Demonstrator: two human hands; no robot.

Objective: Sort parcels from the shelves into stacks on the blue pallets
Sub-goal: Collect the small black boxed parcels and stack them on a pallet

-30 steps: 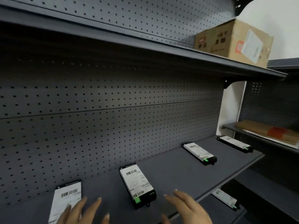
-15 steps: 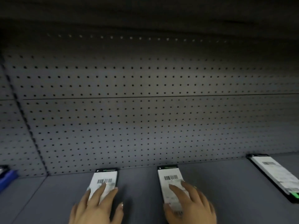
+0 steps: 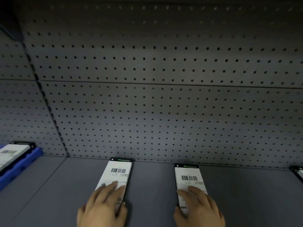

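Two flat black parcels with white barcode labels lie side by side on the grey shelf (image 3: 152, 194), their far ends against the pegboard. My left hand (image 3: 103, 205) covers the near half of the left parcel (image 3: 117, 172); its fingers lie over the label and its thumb hooks the parcel's right edge. My right hand (image 3: 199, 208) holds the right parcel (image 3: 188, 176) the same way, with the thumb at the parcel's left edge. Both parcels rest flat on the shelf.
A blue bin (image 3: 18, 167) at the far left carries another labelled parcel (image 3: 11, 153). A further parcel (image 3: 297, 173) pokes in at the right edge. The perforated back panel (image 3: 155, 104) rises behind, and an upper shelf hangs close overhead.
A second ago both hands hovered at the shelf front. They have since reached onto the two parcels and closed on them, and my view has turned to face the back panel.
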